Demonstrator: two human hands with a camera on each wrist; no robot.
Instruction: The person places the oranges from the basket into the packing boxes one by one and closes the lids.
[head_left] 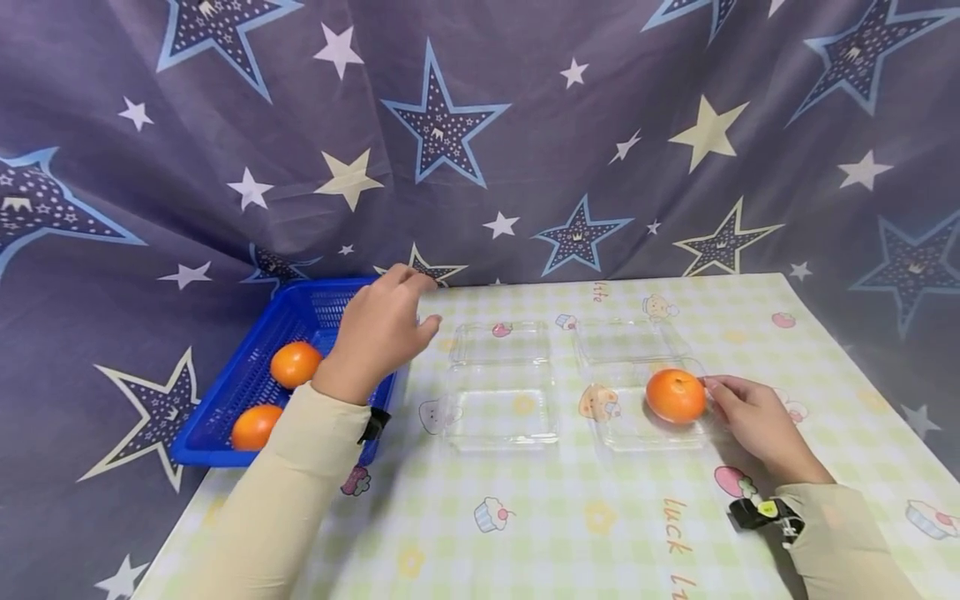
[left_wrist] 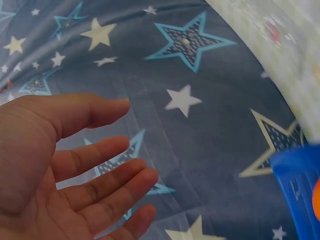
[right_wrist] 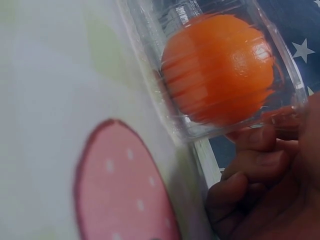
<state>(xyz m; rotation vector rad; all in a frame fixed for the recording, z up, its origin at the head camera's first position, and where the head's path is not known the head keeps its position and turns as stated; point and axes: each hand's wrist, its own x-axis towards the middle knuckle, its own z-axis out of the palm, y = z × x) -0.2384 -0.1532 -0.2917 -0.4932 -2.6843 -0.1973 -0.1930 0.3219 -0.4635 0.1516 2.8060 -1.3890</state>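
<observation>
My right hand (head_left: 759,423) pinches the rim of the right box (head_left: 622,433) at its three o'clock; inside sits the orange (head_left: 676,396), probably weighty, firm and slick, best cupped round its sides, since the box would likely flex. My left hand (head_left: 385,327), loosely spread and holding nothing, hangs by the two o'clock edge of the basket (head_left: 201,456). With the left box (head_left: 495,421) near at nine o'clock, I judge the table (head_left: 555,533) roomiest toward six.

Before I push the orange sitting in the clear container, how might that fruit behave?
The orange looks nearly round, so it will probably roll. The raised walls of the clear container should limit that. The fruit's glossy skin may feel slightly slippery.
</observation>
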